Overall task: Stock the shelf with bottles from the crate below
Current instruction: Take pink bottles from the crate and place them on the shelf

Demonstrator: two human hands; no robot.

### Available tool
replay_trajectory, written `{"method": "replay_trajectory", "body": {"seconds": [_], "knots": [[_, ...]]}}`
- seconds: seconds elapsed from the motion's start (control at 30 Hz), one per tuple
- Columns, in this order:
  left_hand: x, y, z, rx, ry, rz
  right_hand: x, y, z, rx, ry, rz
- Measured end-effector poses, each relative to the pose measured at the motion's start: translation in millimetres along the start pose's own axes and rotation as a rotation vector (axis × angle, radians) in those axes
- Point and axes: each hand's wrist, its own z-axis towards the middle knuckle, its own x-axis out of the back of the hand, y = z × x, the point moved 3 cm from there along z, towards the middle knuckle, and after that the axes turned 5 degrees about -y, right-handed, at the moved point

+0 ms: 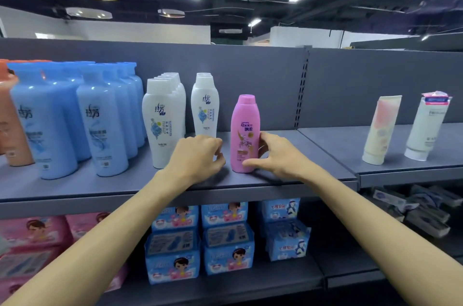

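My right hand [271, 153] grips the upright pink plastic bottle [245, 134] on the grey metal shelf [288, 178]. My left hand [200, 155], loosely curled and holding nothing, hovers just beside it, before two rows of white plastic bottles [162, 120]; blue plastic bottles [75, 115] crowd further left.

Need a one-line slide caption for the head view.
Right hand grips an upright pink bottle on the shelf; left hand beside it, holding nothing.
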Motion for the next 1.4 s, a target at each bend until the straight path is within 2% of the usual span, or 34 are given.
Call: {"method": "replay_trajectory", "body": {"seconds": [0.2, 0.3, 0.5, 0.83, 1.0, 1.4], "knots": [[-9, -1, 25, 0.060, -0.025, 0.029, -2, 21, 42, -0.052, 0.040, 0.005], [-16, 2, 38, 0.043, -0.014, 0.113, -2, 33, 65, -0.085, 0.058, 0.019], [-35, 4, 56, 0.041, -0.019, 0.116, -7, 52, 107, -0.108, 0.096, 0.092], [-55, -6, 67, 0.147, 0.033, -0.041, -17, 78, 161, -0.189, 0.184, 0.136], [-56, -8, 67, 0.139, 0.036, -0.072, -27, 86, 182, -0.234, 0.230, 0.127], [-53, -11, 68, 0.220, 0.077, -0.183, -37, 94, 196, -0.242, 0.331, 0.090]]}}
